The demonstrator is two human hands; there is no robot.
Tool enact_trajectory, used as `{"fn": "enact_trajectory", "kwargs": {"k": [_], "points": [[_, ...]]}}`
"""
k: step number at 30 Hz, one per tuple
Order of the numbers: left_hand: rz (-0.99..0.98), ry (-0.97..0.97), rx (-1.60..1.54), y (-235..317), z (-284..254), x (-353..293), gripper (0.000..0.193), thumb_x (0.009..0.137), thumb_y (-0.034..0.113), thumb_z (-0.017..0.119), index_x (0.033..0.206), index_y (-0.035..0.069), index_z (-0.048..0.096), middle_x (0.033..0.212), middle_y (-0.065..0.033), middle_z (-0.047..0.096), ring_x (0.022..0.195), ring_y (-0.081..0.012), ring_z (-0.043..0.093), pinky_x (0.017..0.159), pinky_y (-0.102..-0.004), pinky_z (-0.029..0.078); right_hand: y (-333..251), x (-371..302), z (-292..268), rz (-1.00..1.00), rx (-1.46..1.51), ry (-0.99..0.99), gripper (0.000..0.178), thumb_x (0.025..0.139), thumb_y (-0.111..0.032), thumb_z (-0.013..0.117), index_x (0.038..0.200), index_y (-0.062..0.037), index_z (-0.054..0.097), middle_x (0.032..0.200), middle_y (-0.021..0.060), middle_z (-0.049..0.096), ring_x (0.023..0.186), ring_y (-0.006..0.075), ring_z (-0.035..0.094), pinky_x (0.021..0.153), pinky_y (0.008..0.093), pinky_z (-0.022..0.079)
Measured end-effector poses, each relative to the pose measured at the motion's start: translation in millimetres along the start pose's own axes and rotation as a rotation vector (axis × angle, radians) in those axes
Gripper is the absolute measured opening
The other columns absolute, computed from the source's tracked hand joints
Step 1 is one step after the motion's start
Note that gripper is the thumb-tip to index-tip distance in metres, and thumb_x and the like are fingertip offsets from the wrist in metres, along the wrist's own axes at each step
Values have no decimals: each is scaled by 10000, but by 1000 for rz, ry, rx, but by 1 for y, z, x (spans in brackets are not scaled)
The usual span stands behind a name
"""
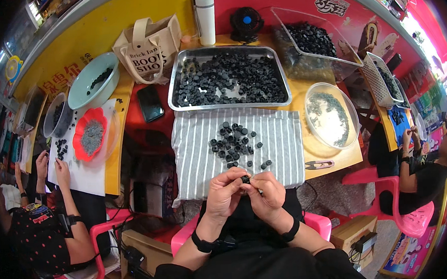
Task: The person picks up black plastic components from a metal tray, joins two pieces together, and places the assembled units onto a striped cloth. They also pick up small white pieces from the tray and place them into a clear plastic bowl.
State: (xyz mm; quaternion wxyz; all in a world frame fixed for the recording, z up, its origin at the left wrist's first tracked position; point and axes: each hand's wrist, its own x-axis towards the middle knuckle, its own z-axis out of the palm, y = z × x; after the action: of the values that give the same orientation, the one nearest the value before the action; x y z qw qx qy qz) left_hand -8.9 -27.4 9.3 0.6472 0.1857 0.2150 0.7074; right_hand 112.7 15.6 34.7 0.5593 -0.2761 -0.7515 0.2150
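My left hand (222, 193) and my right hand (267, 194) meet in front of my body, fingertips pinched around one small black plastic cap (245, 179). Fingers partly cover the cap, so its finer details are hidden. Just beyond my hands, a loose pile of similar black caps (231, 143) lies on a grey-and-white striped cloth (193, 151). Behind the cloth stands a metal tray (232, 107) holding a great many black caps. To the right, a round clear tub (356, 112) contains small dark bits, with a pair of thread snips (320, 165) lying near it.
A white bottle (206, 20), small black fan (247, 23), canvas bag (149, 47) and clear bin (347, 65) of black parts line the back. A phone (150, 103) lies left of the tray. Other people work at both sides, the left one beside a red bowl (81, 132).
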Motion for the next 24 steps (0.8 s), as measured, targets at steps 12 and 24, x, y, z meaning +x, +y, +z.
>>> {"fn": "enact_trajectory", "kwargs": {"k": [12, 24], "points": [[28, 30, -48, -2, -1, 0, 143, 916, 20, 605, 1036, -24, 670, 1046, -79, 607, 925, -175, 641, 793, -306, 564, 8, -1, 6, 6, 93, -18, 215, 775, -23, 771, 851, -9, 571, 741, 110, 609, 594, 180, 565, 501, 274, 443], [62, 69, -88, -2, 7, -4, 219, 897, 22, 639, 1111, -27, 646, 1097, -64, 605, 937, -159, 634, 840, -298, 526, 4, 2, 7, 217, 110, -31, 254, 733, -46, 803, 907, 1, 622, 698, 87, 571, 538, 167, 540, 478, 267, 421]]}}
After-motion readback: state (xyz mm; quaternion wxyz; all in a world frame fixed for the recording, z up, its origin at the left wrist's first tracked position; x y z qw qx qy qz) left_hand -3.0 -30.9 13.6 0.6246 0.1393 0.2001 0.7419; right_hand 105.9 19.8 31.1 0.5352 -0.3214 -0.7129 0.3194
